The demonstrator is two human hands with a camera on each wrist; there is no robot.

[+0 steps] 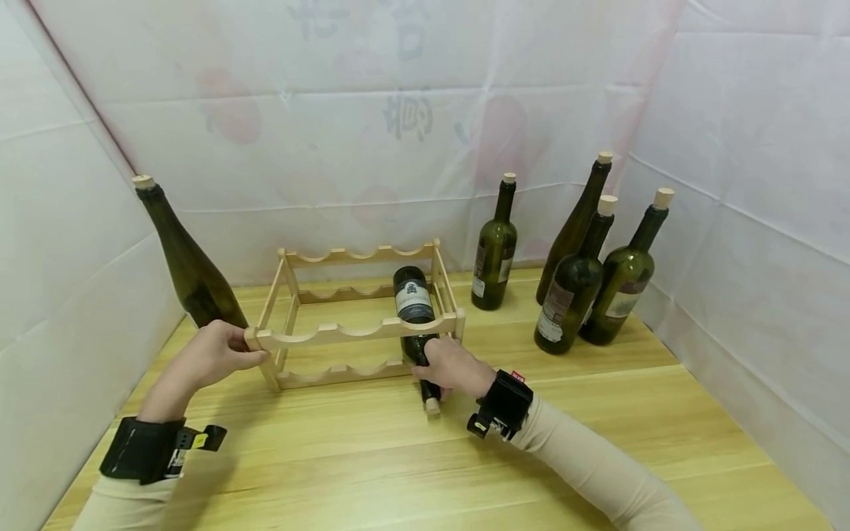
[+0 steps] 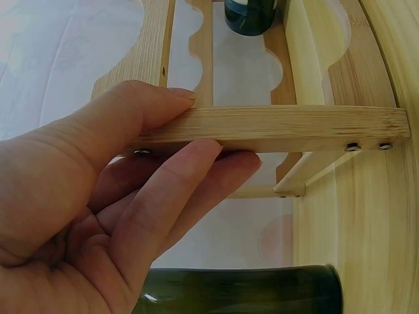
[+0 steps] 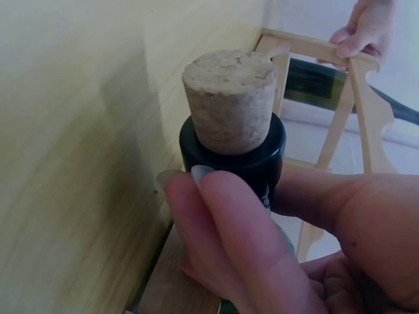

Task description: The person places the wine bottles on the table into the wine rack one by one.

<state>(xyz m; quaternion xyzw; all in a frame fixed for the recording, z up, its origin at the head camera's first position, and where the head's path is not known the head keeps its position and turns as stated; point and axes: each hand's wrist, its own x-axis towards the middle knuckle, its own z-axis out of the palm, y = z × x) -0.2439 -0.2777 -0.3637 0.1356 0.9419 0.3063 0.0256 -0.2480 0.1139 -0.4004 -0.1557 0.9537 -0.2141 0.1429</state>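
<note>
A wooden wine rack [image 1: 352, 334] with scalloped rails stands on the table. A dark green wine bottle [image 1: 413, 296] lies at its right end on the lower rails, neck toward me. My right hand [image 1: 454, 366] grips this bottle's neck; its cork [image 3: 229, 101] sticks out past the fingers in the right wrist view. At the rack's front left corner, my left hand [image 1: 212, 355] pinches the wooden post. The left wrist view shows thumb and fingers on either side of that post [image 2: 281, 129]. The bottle's middle passes behind the upper front rail.
One tall corked bottle [image 1: 192, 265] stands left of the rack, close to my left hand. To the right stand a corked bottle [image 1: 494, 254] near the back and a group of 3, including a front bottle [image 1: 567, 302]. White cloth [image 1: 332, 162] walls enclose the table [image 1: 372, 464].
</note>
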